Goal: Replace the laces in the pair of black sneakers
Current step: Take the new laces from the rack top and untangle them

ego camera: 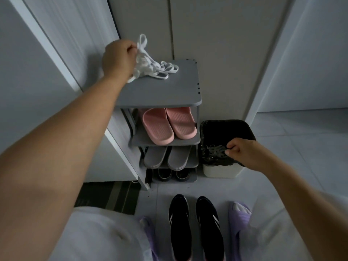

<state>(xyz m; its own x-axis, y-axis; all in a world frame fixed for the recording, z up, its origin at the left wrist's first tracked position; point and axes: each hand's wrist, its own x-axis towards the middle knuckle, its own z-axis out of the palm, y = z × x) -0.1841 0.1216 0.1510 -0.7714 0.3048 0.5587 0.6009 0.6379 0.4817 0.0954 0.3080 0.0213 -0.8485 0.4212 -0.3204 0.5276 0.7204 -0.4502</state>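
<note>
Two black sneakers with white stripes, one (179, 223) and the other (209, 228), stand side by side on the floor at the bottom centre, with no laces showing. My left hand (118, 57) grips a bundle of white laces (150, 65) that lies partly on the top of the grey shoe rack (162, 91). My right hand (242, 152) is over the bin (220, 171) and pinches a tangle of dark laces (215, 150) at its fingertips, just above the black bin liner.
The rack's lower shelves hold pink slippers (169, 125), grey slippers (167, 157) and dark shoes (174, 174). White cabinet doors rise to the left and behind. My feet in purple slippers (240, 213) flank the sneakers on the pale tiled floor.
</note>
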